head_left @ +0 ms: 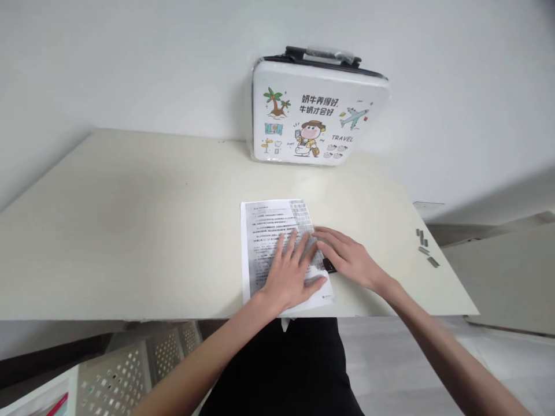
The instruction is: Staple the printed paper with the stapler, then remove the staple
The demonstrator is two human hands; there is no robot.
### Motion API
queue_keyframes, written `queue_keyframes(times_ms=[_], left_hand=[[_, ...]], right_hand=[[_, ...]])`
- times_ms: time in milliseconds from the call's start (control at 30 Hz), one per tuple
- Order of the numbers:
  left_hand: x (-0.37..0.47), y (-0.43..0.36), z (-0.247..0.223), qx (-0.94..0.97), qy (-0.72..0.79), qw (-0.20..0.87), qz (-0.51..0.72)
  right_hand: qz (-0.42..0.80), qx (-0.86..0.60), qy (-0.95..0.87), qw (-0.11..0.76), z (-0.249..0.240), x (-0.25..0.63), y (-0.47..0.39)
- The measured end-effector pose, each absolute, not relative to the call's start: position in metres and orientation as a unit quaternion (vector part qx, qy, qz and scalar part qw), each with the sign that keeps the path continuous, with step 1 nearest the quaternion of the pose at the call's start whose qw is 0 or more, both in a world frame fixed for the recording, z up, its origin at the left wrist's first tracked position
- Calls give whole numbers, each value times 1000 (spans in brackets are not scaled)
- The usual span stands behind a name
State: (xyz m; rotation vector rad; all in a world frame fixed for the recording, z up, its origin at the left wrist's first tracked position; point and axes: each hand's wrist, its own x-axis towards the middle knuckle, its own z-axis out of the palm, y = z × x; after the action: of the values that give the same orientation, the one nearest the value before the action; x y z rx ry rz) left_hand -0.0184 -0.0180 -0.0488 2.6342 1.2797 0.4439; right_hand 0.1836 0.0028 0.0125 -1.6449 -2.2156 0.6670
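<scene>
- White cartoon-printed case (pixel 321 115) stands at the desk's (pixel 130 231) back edge, beyond the sheet.
- Short grey strips (pixel 424 251) lie near the right edge.
- Right hand (pixel 351 260) partly hides a black object (pixel 330 266); fingers close together, cannot tell if pinching.
- Printed sheet (pixel 260 242), grey-shaded, white-margined, lies at the front edge; left hand (pixel 288 274) rests on it, fingers spread.

Light is soft, bright — the edges stretch.
</scene>
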Motion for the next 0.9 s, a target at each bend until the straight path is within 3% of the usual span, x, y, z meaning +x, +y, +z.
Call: queue_keyframes(times_ms=[900], left_hand=[[-11,-19,-51,881,444,77,142]], right_hand=[[154,-579,-793,109,8,175,2]])
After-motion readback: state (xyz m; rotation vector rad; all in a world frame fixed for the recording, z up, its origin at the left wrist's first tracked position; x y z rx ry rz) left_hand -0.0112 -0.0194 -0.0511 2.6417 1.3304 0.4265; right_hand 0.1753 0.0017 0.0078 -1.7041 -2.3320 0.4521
